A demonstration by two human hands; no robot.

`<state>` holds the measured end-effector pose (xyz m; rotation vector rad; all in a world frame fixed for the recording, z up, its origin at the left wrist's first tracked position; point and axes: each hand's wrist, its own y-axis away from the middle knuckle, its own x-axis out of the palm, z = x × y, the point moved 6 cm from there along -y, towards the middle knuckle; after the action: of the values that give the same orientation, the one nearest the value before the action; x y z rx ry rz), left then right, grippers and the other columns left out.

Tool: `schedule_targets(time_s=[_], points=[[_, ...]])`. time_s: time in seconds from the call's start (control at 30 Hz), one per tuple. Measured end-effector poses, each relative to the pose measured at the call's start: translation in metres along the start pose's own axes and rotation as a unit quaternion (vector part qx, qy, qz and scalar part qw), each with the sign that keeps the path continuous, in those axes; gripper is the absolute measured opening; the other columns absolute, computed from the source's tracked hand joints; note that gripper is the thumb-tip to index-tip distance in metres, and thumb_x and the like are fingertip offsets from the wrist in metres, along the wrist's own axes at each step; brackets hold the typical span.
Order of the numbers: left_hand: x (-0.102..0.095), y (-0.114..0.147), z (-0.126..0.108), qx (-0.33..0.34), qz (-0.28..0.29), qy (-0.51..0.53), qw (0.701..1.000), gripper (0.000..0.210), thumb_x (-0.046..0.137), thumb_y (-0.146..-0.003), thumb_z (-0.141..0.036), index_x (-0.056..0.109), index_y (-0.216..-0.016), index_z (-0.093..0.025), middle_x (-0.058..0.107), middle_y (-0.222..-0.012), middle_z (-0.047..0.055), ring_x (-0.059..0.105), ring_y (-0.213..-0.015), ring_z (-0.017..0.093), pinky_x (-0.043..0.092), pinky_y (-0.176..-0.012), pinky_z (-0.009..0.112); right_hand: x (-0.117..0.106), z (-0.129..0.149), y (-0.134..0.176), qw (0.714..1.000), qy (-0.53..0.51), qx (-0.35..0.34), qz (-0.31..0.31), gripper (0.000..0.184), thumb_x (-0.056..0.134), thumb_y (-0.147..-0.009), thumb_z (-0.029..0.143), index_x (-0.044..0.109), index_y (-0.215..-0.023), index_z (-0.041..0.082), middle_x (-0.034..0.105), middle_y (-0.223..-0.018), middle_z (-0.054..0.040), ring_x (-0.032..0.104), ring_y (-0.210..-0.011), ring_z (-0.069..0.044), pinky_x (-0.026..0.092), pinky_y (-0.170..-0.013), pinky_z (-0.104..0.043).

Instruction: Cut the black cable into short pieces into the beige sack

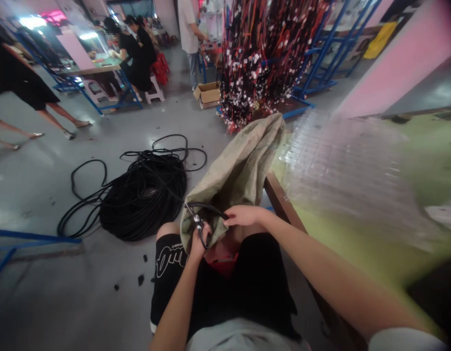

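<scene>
My left hand (199, 241) is closed around a pair of scissors (197, 220) with dark handles; their metal blades point up and to the left. My right hand (242, 215) pinches a black cable (210, 208), which arches leftward to the scissors' blades. Whether the blades touch the cable I cannot tell. Beneath both hands, a greenish-beige woven sack (229, 165) lies gathered over my lap, its mouth towards me. On the floor to the left is a large coil of black cable (143, 195) with several loose loops.
At my right stands a table with a green top (320, 209) and brown edge, bearing clear plastic wrap (353, 170). Ahead, a blue rack (320, 58) carries hanging wire bundles (262, 58) near a cardboard box (209, 93). Several people are farther back. Small black scraps (140, 280) dot the floor.
</scene>
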<state>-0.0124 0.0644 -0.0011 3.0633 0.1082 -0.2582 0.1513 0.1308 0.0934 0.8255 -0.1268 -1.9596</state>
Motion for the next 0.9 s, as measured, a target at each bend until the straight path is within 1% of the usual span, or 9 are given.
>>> schedule_targets(time_s=[0.13,0.23,0.4,0.5,0.57,0.63,0.7,0.8,0.9], points=[[-0.019,0.004,-0.009,0.024,-0.105,0.002,0.994,0.037,0.053,-0.084,-0.053,0.056,-0.086,-0.016,0.057,-0.075,0.004,0.056,-0.074,0.018,0.047,-0.074,0.032,-0.01,0.013,0.004,0.998,-0.011,-0.048,-0.044,0.03,0.06,-0.085,0.044,0.067,-0.081,0.015,0.061,-0.074,0.0,0.052,-0.067,-0.015,0.039,-0.063,-0.024],[-0.037,0.013,-0.02,0.06,-0.186,-0.012,0.981,0.032,0.057,-0.082,-0.048,0.057,-0.088,-0.016,0.059,-0.079,0.004,0.057,-0.073,0.018,0.047,-0.073,0.031,-0.026,0.023,0.007,0.986,0.009,-0.063,-0.157,0.036,0.056,-0.087,0.05,0.066,-0.08,0.017,0.059,-0.081,-0.002,0.054,-0.073,-0.018,0.041,-0.067,-0.026],[-0.057,0.02,-0.024,0.066,-0.247,-0.029,0.966,0.032,0.064,-0.079,-0.047,0.059,-0.089,-0.017,0.061,-0.079,0.003,0.058,-0.072,0.018,0.046,-0.07,0.028,-0.051,0.033,0.018,0.928,0.033,-0.038,-0.369,0.04,0.046,-0.09,0.056,0.062,-0.087,0.02,0.055,-0.082,-0.0043,0.055,-0.075,-0.021,0.043,-0.071,-0.032],[-0.072,0.015,-0.007,0.028,-0.276,0.025,0.96,0.035,0.063,-0.078,-0.051,0.058,-0.084,-0.017,0.059,-0.072,0.001,0.056,-0.068,0.016,0.045,-0.067,0.027,-0.058,0.034,0.027,0.907,0.018,-0.015,-0.42,0.043,0.039,-0.092,0.057,0.057,-0.079,0.021,0.056,-0.078,-0.0054,0.055,-0.078,-0.024,0.043,-0.074,-0.034],[-0.081,0.01,0.013,-0.032,-0.284,0.104,0.953,0.041,0.061,-0.077,-0.057,0.056,-0.077,-0.016,0.054,-0.063,-0.001,0.053,-0.061,0.014,0.043,-0.061,0.025,-0.051,0.04,0.028,0.93,-0.016,-0.028,-0.366,0.042,0.04,-0.092,0.059,0.055,-0.081,0.021,0.056,-0.076,-0.0044,0.056,-0.074,-0.023,0.044,-0.071,-0.034],[-0.088,0.006,0.037,-0.104,-0.299,0.204,0.927,0.048,0.059,-0.073,-0.064,0.053,-0.072,-0.016,0.052,-0.059,-0.002,0.052,-0.056,0.013,0.041,-0.056,0.024,-0.03,0.052,0.026,0.969,-0.067,-0.045,-0.232,0.04,0.046,-0.09,0.06,0.055,-0.086,0.021,0.056,-0.074,-0.0027,0.056,-0.068,-0.021,0.045,-0.065,-0.032],[-0.089,0.004,0.055,-0.156,-0.312,0.28,0.895,0.054,0.059,-0.069,-0.069,0.053,-0.074,-0.015,0.055,-0.062,0.0,0.055,-0.057,0.014,0.041,-0.054,0.024,-0.001,0.073,0.03,0.989,-0.123,-0.051,-0.07,0.039,0.053,-0.087,0.059,0.057,-0.088,0.021,0.058,-0.077,-0.0028,0.058,-0.069,-0.02,0.047,-0.064,-0.031],[-0.083,0.007,0.064,-0.185,-0.301,0.313,0.882,0.058,0.064,-0.064,-0.069,0.056,-0.085,-0.015,0.061,-0.07,0.002,0.059,-0.061,0.015,0.041,-0.054,0.023,0.036,0.113,0.046,0.976,-0.173,-0.068,0.112,0.036,0.062,-0.084,0.055,0.062,-0.088,0.02,0.061,-0.084,-0.0036,0.062,-0.076,-0.019,0.049,-0.072,-0.03],[-0.066,0.01,0.063,-0.193,-0.23,0.359,0.884,0.054,0.068,-0.067,-0.061,0.057,-0.096,-0.017,0.062,-0.075,0.002,0.059,-0.062,0.014,0.045,-0.055,0.024,0.068,0.142,0.059,0.943,-0.191,-0.081,0.262,0.036,0.069,-0.078,0.054,0.064,-0.091,0.02,0.063,-0.09,-0.0044,0.063,-0.08,-0.019,0.05,-0.074,-0.028]])
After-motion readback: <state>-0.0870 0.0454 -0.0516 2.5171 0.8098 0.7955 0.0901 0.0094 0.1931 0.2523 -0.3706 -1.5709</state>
